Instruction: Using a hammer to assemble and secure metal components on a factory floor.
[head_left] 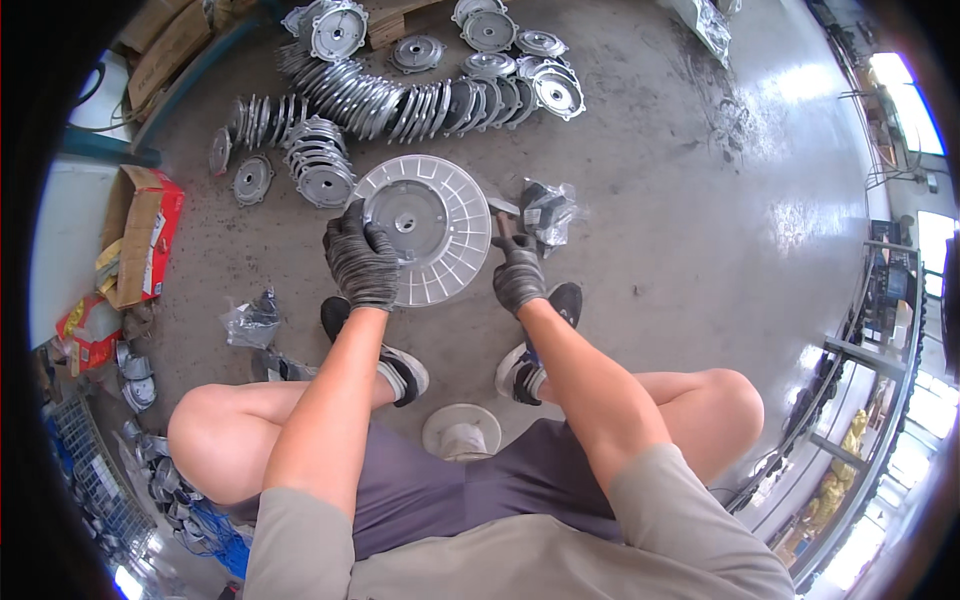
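In front of me is a large round grey flange [466, 222] with radial ribs around a recessed centre and a small hub. My left hand [362, 258], in a dark grey glove, is closed on its left edge; the thumb lies over the near side. My right hand [518, 272], gloved the same way, is wrapped round the brown handle of a hammer [503, 222]. The hammer's metal head is close to the flange's right rim; I cannot tell whether they touch. Just beyond the right hand lies a clear plastic bag [550, 212] with dark parts inside.
Rows of metal end covers [365, 100] lie stacked on the floor ahead. Another plastic bag [252, 320] is near my left foot. Red cardboard boxes [150, 235] stand at the left. A pale round pedestal [462, 432] is between my legs. Metal shelving [868, 355] runs along the right.
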